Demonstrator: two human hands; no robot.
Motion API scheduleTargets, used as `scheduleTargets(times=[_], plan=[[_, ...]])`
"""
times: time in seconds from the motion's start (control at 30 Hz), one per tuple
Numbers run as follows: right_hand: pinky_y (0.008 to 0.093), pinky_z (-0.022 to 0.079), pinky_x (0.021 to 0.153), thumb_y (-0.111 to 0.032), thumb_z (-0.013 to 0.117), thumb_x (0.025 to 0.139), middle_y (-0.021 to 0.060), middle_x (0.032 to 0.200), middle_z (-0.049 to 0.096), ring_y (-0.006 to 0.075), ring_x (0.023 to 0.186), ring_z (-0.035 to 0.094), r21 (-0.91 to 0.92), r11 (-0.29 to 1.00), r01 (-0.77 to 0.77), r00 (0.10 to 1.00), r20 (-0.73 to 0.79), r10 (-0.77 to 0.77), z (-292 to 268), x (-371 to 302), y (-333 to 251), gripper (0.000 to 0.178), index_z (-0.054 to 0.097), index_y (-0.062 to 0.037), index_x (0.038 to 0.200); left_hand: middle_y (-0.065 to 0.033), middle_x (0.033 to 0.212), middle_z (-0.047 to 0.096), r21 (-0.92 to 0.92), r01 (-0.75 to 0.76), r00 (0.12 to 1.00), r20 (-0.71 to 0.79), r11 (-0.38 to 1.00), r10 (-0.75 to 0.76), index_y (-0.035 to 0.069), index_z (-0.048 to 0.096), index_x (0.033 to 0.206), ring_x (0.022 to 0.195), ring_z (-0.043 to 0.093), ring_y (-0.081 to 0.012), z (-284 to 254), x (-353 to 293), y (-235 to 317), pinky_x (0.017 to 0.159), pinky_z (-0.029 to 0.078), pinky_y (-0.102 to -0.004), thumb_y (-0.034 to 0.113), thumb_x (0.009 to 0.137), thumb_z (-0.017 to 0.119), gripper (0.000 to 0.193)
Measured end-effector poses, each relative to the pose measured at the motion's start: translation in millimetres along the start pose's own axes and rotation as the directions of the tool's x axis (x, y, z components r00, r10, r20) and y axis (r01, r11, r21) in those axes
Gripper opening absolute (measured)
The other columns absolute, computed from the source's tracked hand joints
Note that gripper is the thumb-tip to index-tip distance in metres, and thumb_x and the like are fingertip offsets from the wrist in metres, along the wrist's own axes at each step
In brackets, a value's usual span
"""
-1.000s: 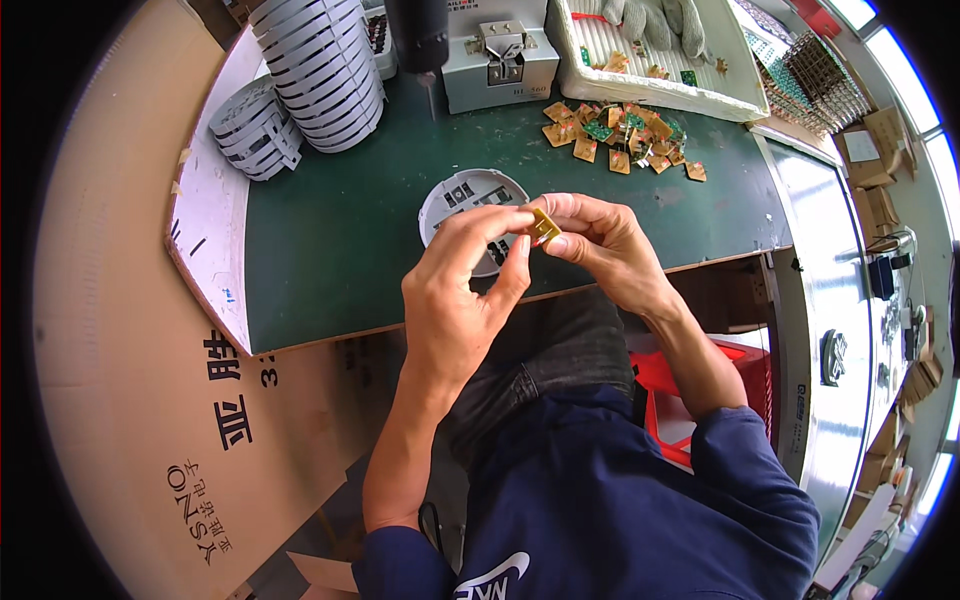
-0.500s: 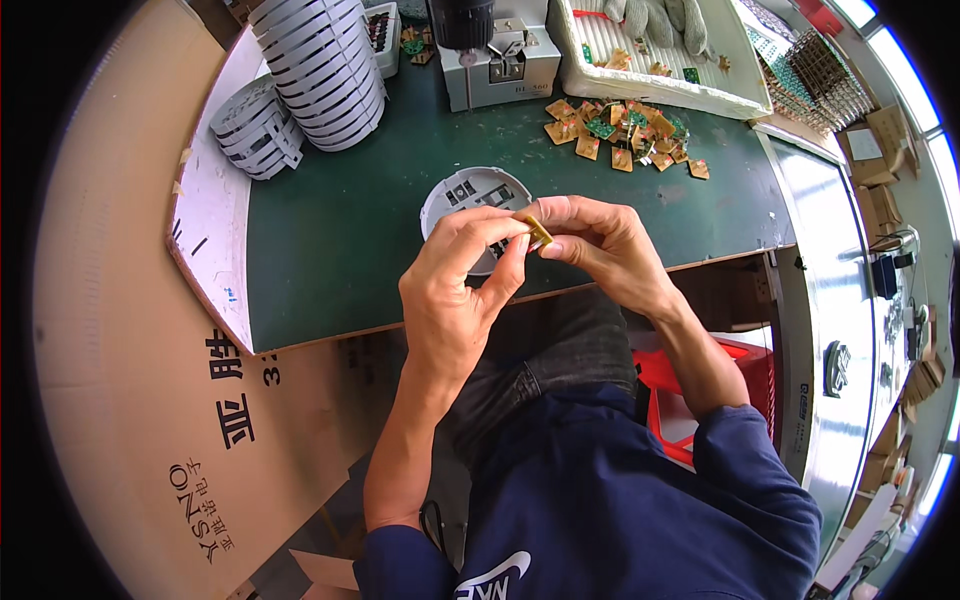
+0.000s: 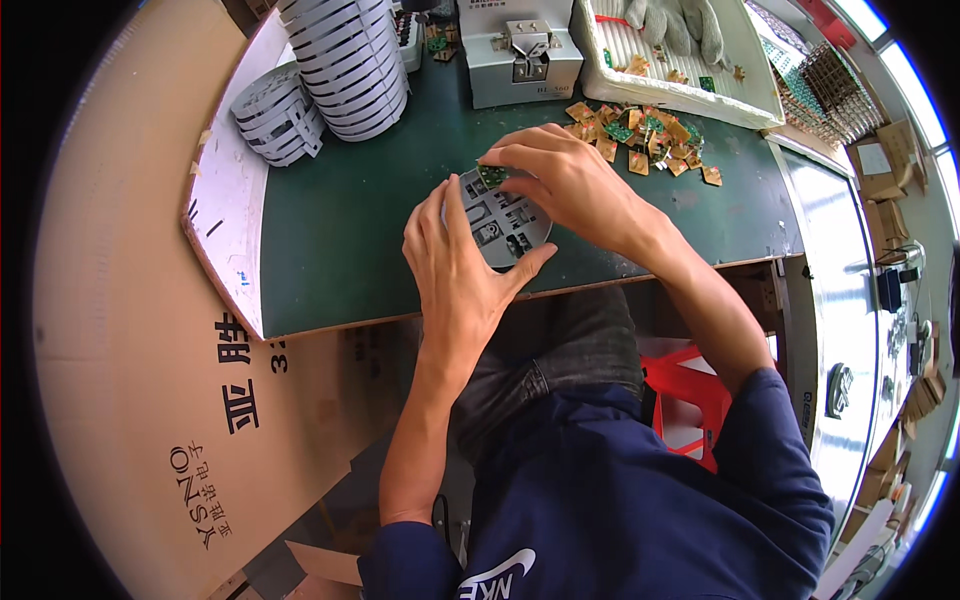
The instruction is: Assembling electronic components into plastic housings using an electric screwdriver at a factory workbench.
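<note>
A round grey plastic housing point(image 3: 503, 242) with several cut-outs and raised slots rests on the green bench, close to its front edge. My left hand point(image 3: 458, 255) holds its near left side, fingers along the left rim and thumb at the near edge. Pinched between the thumb and fingers of my right hand point(image 3: 565, 185) is a small green circuit board point(image 3: 492, 176). The board sits tilted at the far rim of the housing; I cannot tell whether it touches.
Loose circuit boards point(image 3: 655, 140) lie heaped beyond my right hand. Behind them stands a white foam tray point(image 3: 690, 95) with gloves point(image 3: 680, 28). A grey metal machine point(image 3: 522, 75) is at the back. Tall stacked grey housings point(image 3: 350, 75) and a shorter stack point(image 3: 275, 115) stand left.
My left hand has gone from the board to the housing's rim. My right hand has carried the board farther away, over the housing's far edge. The view has shifted slightly.
</note>
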State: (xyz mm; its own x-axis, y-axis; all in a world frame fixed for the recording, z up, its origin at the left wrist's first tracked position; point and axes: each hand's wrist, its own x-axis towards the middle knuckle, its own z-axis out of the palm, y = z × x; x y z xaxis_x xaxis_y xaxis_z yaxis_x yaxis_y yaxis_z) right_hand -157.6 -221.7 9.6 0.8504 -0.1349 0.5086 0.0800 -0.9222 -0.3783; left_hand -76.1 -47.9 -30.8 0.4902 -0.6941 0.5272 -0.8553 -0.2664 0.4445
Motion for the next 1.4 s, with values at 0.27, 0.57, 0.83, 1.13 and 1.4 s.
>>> scheduleTargets(times=[0.27, 0.57, 0.83, 1.13, 1.4], plan=[[0.0422, 0.056, 0.096, -0.003, 0.071, 0.086, 0.0159, 0.118, 0.070, 0.0346, 0.112, 0.066, -0.093, 0.994, 0.061, 0.986, 0.163, -0.045, 9, 8, 1, 0.035, 0.069, -0.0006, 0.121, -0.0232, 0.145, 0.053, -0.153, 0.033, 0.999, 0.022, 0.988, -0.030, -0.004, 0.045, 0.146, 0.131, 0.051, -0.0406, -5, 1, -5, 0.108, 0.045, -0.0503, 0.045, 0.071, 0.093, 0.102], [0.0420, 0.056, 0.094, -0.005, 0.073, 0.087, 0.0156, 0.117, 0.070, 0.0345, 0.110, 0.066, -0.078, 0.995, 0.062, 0.986, 0.162, -0.049, 8, 6, 5, 0.036, 0.068, -0.0008, 0.122, -0.0245, 0.144, 0.052, -0.108, 0.007, 0.998, 0.056, 0.994, -0.001, -0.003, 0.055, 0.139, 0.127, 0.052, -0.0417, -9, 4, -3, 0.105, 0.047, -0.0507, 0.050, 0.074, 0.089, 0.090], [0.0314, 0.054, 0.091, -0.015, 0.069, 0.100, 0.0086, 0.122, 0.072, 0.0165, 0.110, 0.066, 0.286, 0.945, -0.160, 0.915, -0.317, 0.250, -36, 22, 0, 0.036, 0.062, -0.0002, 0.132, -0.0247, 0.141, 0.050, -0.022, -0.078, 0.994, 0.070, 0.997, 0.079, -0.005, 0.057, 0.135, 0.122, 0.052, -0.0408, -6, 6, -11, 0.103, 0.045, -0.0507, 0.056, 0.079, 0.082, 0.086], [0.0438, 0.052, 0.107, -0.044, 0.070, 0.098, 0.0248, 0.137, 0.060, 0.0313, 0.124, 0.063, 0.853, 0.516, 0.078, 0.976, -0.171, 0.135, -87, 131, -23, 0.070, 0.051, 0.0112, 0.137, -0.0195, 0.144, 0.051, -0.043, -0.069, 0.994, 0.086, 0.997, 0.073, -0.001, 0.058, 0.136, 0.125, 0.052, -0.0381, -8, 9, -13, 0.106, 0.045, -0.0487, 0.048, 0.077, 0.085, 0.081], [0.0286, 0.050, 0.062, -0.037, 0.076, 0.095, 0.0020, 0.081, 0.060, 0.0106, 0.066, 0.056, 0.833, 0.546, 0.092, 0.914, -0.288, 0.286, -103, 148, 21, 0.036, 0.061, -0.0049, 0.101, -0.0190, 0.147, 0.047, -0.105, -0.056, 0.985, 0.155, 0.993, 0.071, 0.000, 0.055, 0.138, 0.129, 0.050, -0.0369, -12, 9, -14, 0.109, 0.043, -0.0483, 0.053, 0.078, 0.084, 0.086]])
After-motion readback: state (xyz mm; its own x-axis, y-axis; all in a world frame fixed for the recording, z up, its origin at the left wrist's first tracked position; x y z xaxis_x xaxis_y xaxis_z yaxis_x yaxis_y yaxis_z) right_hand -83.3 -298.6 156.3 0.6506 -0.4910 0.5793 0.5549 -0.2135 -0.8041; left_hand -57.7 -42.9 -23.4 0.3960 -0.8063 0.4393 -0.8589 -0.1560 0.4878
